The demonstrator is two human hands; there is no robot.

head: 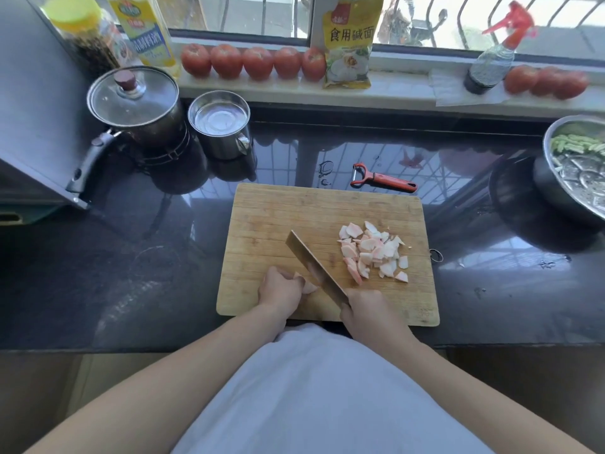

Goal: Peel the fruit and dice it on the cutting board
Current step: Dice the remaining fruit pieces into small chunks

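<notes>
Dicing nearly done: pile of pieces (pixel 373 252) lying on cutting board (pixel 262 208), peeler (pixel 383 178) lying aside on bench (pixel 147 257). Left hand (pixel 281 290) fingers pinching last fruit chunk (pixel 307 285); right hand (pixel 370 309) clenching knife (pixel 314 268), cutting it.

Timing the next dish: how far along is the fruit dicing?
Mostly done: a pile of diced pieces lies on the cutting board, the peeler set aside. In hand: left hand holds the last piece, right hand the knife. Left: dicing that.

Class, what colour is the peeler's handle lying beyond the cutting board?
Red-orange, on the peeler, seen clearly in the head view.
</notes>
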